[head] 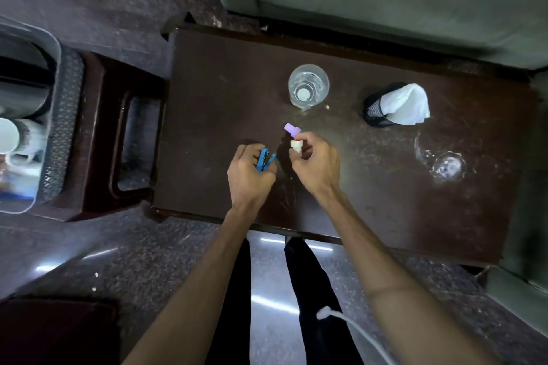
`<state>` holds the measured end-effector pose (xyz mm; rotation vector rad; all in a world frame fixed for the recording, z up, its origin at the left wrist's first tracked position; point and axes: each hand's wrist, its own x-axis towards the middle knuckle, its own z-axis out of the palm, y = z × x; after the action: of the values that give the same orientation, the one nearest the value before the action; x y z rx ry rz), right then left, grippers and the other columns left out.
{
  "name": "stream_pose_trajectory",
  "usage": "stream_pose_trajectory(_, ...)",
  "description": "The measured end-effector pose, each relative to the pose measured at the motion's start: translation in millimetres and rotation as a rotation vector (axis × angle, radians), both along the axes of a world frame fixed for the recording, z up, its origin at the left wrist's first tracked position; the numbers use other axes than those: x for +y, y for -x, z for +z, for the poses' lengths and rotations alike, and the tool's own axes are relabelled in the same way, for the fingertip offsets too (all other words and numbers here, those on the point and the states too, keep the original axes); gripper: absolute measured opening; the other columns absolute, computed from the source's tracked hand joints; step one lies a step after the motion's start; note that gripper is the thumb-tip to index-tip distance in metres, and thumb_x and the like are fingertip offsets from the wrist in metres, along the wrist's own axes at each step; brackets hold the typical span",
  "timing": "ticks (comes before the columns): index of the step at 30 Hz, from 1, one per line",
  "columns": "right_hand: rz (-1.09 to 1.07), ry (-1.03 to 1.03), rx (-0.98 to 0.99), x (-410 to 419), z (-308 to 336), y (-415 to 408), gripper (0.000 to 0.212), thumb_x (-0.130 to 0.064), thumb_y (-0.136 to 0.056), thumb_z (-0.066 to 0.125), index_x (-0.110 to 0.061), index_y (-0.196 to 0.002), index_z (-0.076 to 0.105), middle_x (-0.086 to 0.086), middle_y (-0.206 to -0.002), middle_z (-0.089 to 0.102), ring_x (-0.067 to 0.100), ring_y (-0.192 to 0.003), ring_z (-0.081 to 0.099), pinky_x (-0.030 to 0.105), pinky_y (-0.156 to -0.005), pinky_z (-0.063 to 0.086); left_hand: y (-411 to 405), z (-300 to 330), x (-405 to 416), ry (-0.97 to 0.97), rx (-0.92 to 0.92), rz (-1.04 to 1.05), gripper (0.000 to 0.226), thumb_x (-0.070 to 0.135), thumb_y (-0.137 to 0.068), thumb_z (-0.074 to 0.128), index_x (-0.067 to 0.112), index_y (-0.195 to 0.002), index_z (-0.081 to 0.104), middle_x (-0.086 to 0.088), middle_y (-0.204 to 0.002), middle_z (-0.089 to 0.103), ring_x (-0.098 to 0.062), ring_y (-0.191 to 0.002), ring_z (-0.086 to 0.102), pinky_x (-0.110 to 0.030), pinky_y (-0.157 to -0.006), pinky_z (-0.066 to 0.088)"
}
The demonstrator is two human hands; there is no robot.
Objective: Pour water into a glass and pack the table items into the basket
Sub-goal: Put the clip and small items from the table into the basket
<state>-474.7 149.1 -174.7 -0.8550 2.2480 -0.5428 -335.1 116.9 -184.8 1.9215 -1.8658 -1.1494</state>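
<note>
The left hand (247,170) is gripping a blue stapler (264,159) over the tabletop (207,98). The right hand (315,161) is pinching a purple item (292,129) and a white item (296,146). At 12 o'clock a glass (308,87) is standing.

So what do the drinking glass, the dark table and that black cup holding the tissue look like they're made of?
The drinking glass looks like clear glass, possibly plastic: you see its base and the table through it. The table seems dark polished wood or a wood-look finish: brown, with a dull sheen and scuffs. The black cup appears to be fine mesh, probably metal: a small grid pattern shows on its wall. The tissue is soft crumpled paper.
</note>
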Motion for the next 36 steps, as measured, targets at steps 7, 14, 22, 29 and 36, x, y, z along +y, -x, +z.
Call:
stream_pose_trajectory(7, 0.071, 0.146, -0.122, -66.4, 38.3, -86.7, 0.029, -0.023, -0.080, 0.078, -0.032, -0.107, 0.074, -0.013, -0.078, 0.072, 0.003, -0.072, 0.068, 0.028, -0.070, 0.058, -69.7, 44.7, -60.1, 0.153, 0.076, 0.230, 0.035, 0.016, -0.079, 0.083, 0.017, -0.113, 0.074, 0.004, -0.108, 0.067, -0.013, -0.088, 0.068, -0.035, -0.083, 0.061)
stream_pose_trajectory(14, 0.256, 0.292, -0.217, -141.7, 77.8, -213.5, 0.035, -0.022, -0.078, 0.082, -0.027, -0.112, 0.074, -0.010, -0.090, 0.078, 0.005, -0.081, 0.073, 0.038, -0.077, 0.064, -191.8, 94.8, -113.9, 0.312, 0.078, 0.470, 0.035, 0.015, -0.078, 0.082, 0.016, -0.112, 0.073, 0.004, -0.108, 0.065, -0.007, -0.091, 0.065, -0.022, -0.084, 0.055)
stream_pose_trajectory(22, 0.625, 0.223, -0.160, -198.2, 108.2, -368.6, 0.032, -0.026, -0.081, 0.080, -0.021, -0.112, 0.075, 0.005, -0.101, 0.080, 0.030, -0.099, 0.074, 0.043, -0.082, 0.058, -343.4, 113.5, -140.8, 0.295, -0.079, 0.683, 0.034, 0.014, -0.076, 0.079, 0.009, -0.109, 0.074, -0.007, -0.111, 0.070, -0.026, -0.096, 0.068, -0.038, -0.089, 0.055)
stream_pose_trajectory(29, 0.802, 0.157, 0.059, -187.3, 81.2, -418.4, 0.025, -0.024, -0.085, 0.075, -0.017, -0.108, 0.074, 0.015, -0.098, 0.078, 0.040, -0.100, 0.069, 0.044, -0.087, 0.048, -396.3, 96.2, -123.0, 0.164, -0.260, 0.422, 0.031, 0.021, -0.080, 0.080, 0.005, -0.106, 0.073, -0.013, -0.109, 0.070, -0.038, -0.095, 0.068, -0.046, -0.078, 0.053)
stream_pose_trajectory(36, 0.827, 0.137, 0.144, -183.9, 67.5, -424.1, 0.032, -0.028, -0.086, 0.073, -0.017, -0.116, 0.073, 0.012, -0.106, 0.078, 0.037, -0.104, 0.066, 0.044, -0.094, 0.045, -396.7, 90.5, -127.0, 0.136, -0.319, 0.386, 0.034, 0.028, -0.084, 0.077, 0.006, -0.110, 0.071, -0.014, -0.112, 0.068, -0.043, -0.098, 0.067, -0.050, -0.078, 0.053)
